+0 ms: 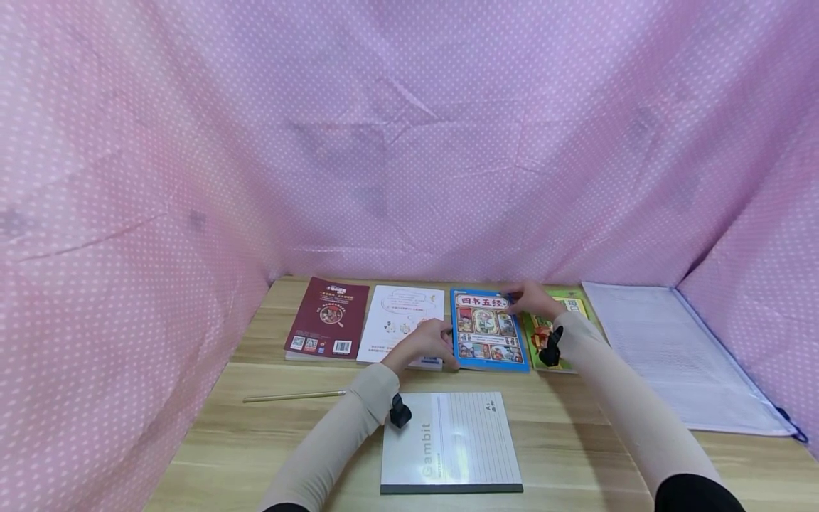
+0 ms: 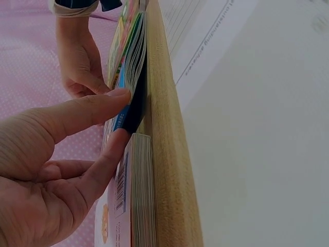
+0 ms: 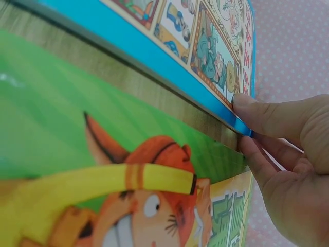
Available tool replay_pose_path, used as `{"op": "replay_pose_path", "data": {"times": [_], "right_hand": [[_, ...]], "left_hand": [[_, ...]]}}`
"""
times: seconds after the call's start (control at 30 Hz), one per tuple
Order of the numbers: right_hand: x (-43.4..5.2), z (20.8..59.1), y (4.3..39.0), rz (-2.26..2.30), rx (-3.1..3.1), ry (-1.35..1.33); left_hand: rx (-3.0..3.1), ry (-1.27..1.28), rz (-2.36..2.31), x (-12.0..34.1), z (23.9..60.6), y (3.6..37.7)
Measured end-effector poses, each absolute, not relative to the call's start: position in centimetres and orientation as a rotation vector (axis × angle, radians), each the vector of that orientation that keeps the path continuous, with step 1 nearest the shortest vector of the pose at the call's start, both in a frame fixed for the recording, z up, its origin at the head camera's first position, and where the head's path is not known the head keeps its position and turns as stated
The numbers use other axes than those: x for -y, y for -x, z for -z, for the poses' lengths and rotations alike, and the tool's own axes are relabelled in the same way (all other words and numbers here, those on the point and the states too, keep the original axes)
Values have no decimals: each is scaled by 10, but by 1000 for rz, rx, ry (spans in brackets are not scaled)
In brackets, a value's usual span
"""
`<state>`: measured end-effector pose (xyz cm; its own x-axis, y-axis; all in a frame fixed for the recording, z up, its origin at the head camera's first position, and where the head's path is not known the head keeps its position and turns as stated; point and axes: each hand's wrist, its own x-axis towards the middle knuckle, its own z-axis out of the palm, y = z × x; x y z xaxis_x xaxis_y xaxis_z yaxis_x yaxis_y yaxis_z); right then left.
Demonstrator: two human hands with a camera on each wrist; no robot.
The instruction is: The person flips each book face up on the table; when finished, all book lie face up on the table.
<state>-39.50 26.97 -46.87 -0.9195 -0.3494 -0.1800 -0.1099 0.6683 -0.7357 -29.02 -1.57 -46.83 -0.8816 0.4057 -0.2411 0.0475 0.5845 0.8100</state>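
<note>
A blue-bordered picture book [image 1: 490, 331] lies face up in the row of books, held at two corners. My right hand [image 1: 536, 299] pinches its upper right corner, thumb on the cover and fingers at the edge, as the right wrist view shows. At the lower left corner my left hand [image 1: 427, 343] grips the book between thumb [image 2: 97, 110] and fingers. The page edges [image 2: 134, 59] show there, with a dark gap beneath. To the left lies a white book [image 1: 398, 316]; to the right, a green book [image 1: 557, 348], partly hidden by the right wrist.
A maroon book [image 1: 326, 320] ends the row at the left. Nearer me are a Gambit notebook [image 1: 457, 444], partly under the left wrist, and a thin pencil-like stick [image 1: 291, 397]. A translucent mesh pouch [image 1: 678, 355] lies right. Pink dotted cloth [image 1: 409, 142] surrounds the wooden table [image 1: 217, 441].
</note>
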Motion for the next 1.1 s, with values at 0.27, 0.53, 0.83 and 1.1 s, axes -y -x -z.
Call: {"op": "replay_pose_path", "data": {"times": [0.27, 0.53, 0.83, 1.1], "right_hand": [[-269, 467, 392, 1116, -2585, 383], [-269, 468, 392, 1125, -2587, 371], [-271, 469, 393, 1103, -2591, 358], [-271, 467, 391, 1148, -2575, 385]], "left_hand": [[-2401, -329, -1259, 15, 465, 287], [-2397, -324, -1254, 15, 464, 286], [-2394, -368, -1240, 18, 463, 284], [-2364, -426, -1276, 28, 465, 283]]}}
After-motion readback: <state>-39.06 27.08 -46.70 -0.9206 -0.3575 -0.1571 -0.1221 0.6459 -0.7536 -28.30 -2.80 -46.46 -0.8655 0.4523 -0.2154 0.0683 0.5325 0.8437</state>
